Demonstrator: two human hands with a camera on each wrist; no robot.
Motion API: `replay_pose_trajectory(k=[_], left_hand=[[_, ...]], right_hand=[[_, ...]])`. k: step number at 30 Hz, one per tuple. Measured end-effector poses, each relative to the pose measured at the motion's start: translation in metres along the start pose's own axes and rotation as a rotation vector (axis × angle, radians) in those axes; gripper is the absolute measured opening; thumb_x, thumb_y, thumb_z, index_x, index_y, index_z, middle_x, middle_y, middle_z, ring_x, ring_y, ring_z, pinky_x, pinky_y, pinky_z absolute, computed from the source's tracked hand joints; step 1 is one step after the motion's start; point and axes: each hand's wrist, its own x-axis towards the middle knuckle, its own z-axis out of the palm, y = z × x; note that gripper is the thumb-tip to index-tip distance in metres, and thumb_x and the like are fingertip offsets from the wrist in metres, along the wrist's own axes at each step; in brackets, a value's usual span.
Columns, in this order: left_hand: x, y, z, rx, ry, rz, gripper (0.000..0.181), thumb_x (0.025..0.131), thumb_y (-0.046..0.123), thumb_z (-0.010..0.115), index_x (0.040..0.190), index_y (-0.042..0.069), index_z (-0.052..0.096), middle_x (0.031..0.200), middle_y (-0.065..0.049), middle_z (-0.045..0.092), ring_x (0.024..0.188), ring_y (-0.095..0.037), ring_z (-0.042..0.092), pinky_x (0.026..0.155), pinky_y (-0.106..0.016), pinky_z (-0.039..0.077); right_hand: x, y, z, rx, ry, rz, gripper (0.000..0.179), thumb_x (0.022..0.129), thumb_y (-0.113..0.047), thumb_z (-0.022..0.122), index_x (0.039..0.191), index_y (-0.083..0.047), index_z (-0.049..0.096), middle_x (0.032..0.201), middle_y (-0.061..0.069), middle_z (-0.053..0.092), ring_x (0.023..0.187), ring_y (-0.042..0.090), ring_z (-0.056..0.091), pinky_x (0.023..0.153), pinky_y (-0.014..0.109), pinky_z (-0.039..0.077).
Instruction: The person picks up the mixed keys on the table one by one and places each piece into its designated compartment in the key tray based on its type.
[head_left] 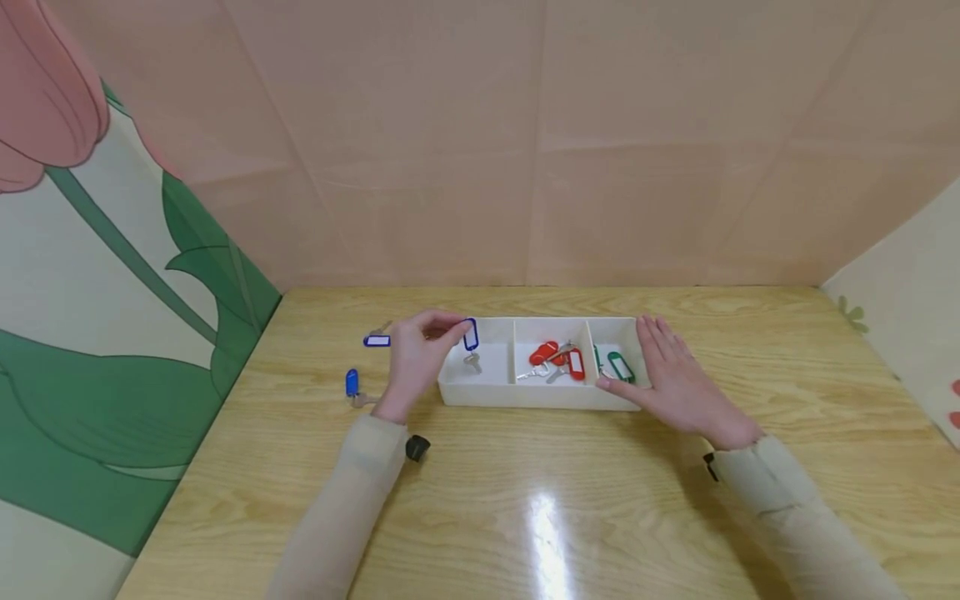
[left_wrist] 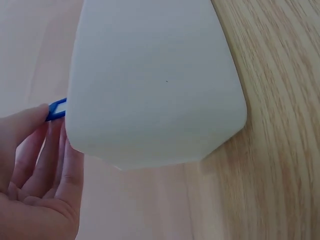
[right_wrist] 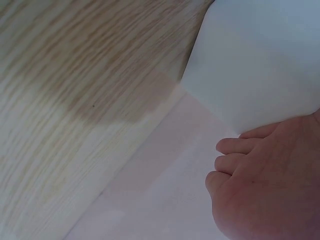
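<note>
Between thumb and fingers, my left hand point(head_left: 422, 354) pinches a blue key tag point(head_left: 470, 336). Its key point(head_left: 472, 362) hangs down over the left compartment of a white three-part box point(head_left: 536, 397). The left wrist view shows the blue tag's end partly hidden by the box's end wall point(left_wrist: 155, 85). My right hand point(head_left: 678, 387) rests on the box's right end with its fingers extended, its thumb at the front rim. Several keys with red tags point(head_left: 576, 364) lie in the middle compartment. Green-tagged keys point(head_left: 620, 367) are in the right one, partly covered by that thumb.
Left of the box, two more blue-tagged keys lie on the wooden table point(head_left: 480, 500): one tag point(head_left: 377, 341) toward the back, the other point(head_left: 352, 382) nearer. A pink wall point(head_left: 525, 167) rises behind the table.
</note>
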Motion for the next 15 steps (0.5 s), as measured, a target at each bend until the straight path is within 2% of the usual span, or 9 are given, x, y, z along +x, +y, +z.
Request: replay_pose_trajectory(k=[6, 9, 15], left_hand=[[0.0031, -0.0051, 0.0004, 0.063, -0.014, 0.014, 0.023, 0.092, 0.014, 0.079, 0.112, 0.002, 0.077, 0.107, -0.006, 0.075, 0.097, -0.022, 0.069, 0.089, -0.036, 0.057], [0.0028, -0.0071, -0.0010, 0.062, -0.009, 0.021, 0.023, 0.092, 0.015, 0.079, 0.112, 0.005, 0.077, 0.109, -0.006, 0.075, 0.101, -0.022, 0.068, 0.094, -0.042, 0.055], [-0.0002, -0.0085, -0.0067, 0.080, -0.002, -0.001, 0.021, 0.096, 0.022, 0.075, 0.113, 0.011, 0.078, 0.110, 0.000, 0.075, 0.103, -0.016, 0.066, 0.096, -0.038, 0.053]], right_hand=[[0.0005, -0.0006, -0.0002, 0.004, -0.005, 0.000, 0.114, 0.095, -0.067, 0.056, 0.159, 0.005, -0.006, 0.166, 0.026, -0.008, 0.151, 0.041, -0.012, 0.121, 0.056, -0.005], [0.0011, -0.0005, 0.0003, 0.002, -0.005, -0.002, 0.114, 0.095, -0.067, 0.056, 0.159, 0.005, -0.006, 0.166, 0.025, -0.009, 0.151, 0.041, -0.012, 0.121, 0.055, -0.005], [0.0007, 0.0003, 0.0008, 0.003, -0.006, 0.005, 0.115, 0.095, -0.068, 0.056, 0.159, 0.004, -0.006, 0.166, 0.025, -0.009, 0.151, 0.040, -0.013, 0.121, 0.055, -0.006]])
